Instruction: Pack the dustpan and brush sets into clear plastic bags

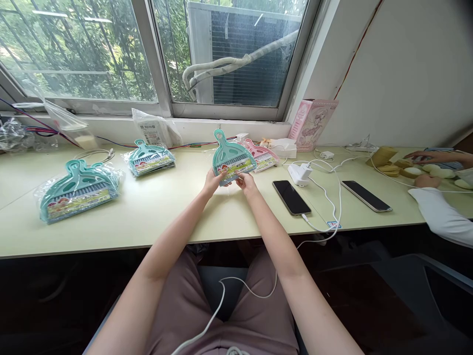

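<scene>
Between my two hands a small teal dustpan and brush set (233, 155) in clear plastic is held up above the table, its handle pointing away from me. My left hand (214, 181) grips its lower left corner, thumb on the front. My right hand (246, 182) pinches its lower edge near the right corner. Just behind it lies a pink dustpan set (261, 157), partly covered by the teal one. To the left rest a stack of wrapped teal dustpan sets (151, 159) and, nearer me, another wrapped teal pile (79, 192).
Right of my hands are a black phone (291, 197), a white charger block (300, 173) with cables and a second phone (365, 195). A pink box (313, 124) stands by the wall. At far right, another person's hands (428, 180) are among yellowish pieces (382, 157). A window is behind the table.
</scene>
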The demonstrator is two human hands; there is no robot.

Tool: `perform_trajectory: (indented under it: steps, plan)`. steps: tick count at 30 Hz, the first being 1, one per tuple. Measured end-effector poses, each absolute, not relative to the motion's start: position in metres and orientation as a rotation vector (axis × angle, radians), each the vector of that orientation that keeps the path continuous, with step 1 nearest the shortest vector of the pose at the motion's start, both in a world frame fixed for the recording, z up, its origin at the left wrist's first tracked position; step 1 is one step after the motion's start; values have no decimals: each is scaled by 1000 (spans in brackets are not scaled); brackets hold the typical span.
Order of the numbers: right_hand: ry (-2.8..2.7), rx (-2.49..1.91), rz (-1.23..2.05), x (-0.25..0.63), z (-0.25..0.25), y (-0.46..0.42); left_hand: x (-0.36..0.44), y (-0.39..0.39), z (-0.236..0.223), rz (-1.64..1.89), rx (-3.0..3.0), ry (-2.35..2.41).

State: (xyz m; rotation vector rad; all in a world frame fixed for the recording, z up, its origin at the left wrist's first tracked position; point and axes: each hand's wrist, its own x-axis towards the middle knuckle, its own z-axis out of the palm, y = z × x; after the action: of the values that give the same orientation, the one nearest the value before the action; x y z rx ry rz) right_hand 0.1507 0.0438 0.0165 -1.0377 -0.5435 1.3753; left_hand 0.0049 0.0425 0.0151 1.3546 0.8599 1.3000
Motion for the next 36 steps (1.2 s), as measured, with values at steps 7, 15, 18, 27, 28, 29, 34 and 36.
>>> perform_trajectory:
  steps: [7, 15, 18, 27, 28, 29, 34, 36]
  plan:
    - [-543, -1047, 1373, 150, 16, 43, 5, 42, 15, 1296, 1360, 885]
    - [-521, -1054, 1380, 149, 20, 40, 4, 43, 14, 1298, 1359, 892]
    - [-516, -1052, 1385, 148, 21, 39, 4, 44, 13, 1303, 1352, 891]
    - [-559, -1013, 1472, 150, 20, 41, -6, 50, 16, 1280, 1359, 882]
    - [-573, -997, 1498, 150, 20, 41, -9, 51, 17, 1270, 1361, 880]
    - [-589, -985, 1521, 150, 19, 42, -11, 52, 18, 1260, 1363, 883]
    - [-624, -993, 1533, 150, 15, 46, -22, 55, 20, 1281, 1363, 953]
    - [-614, -984, 1506, 151, 13, 49, -25, 55, 21, 1300, 1355, 969]
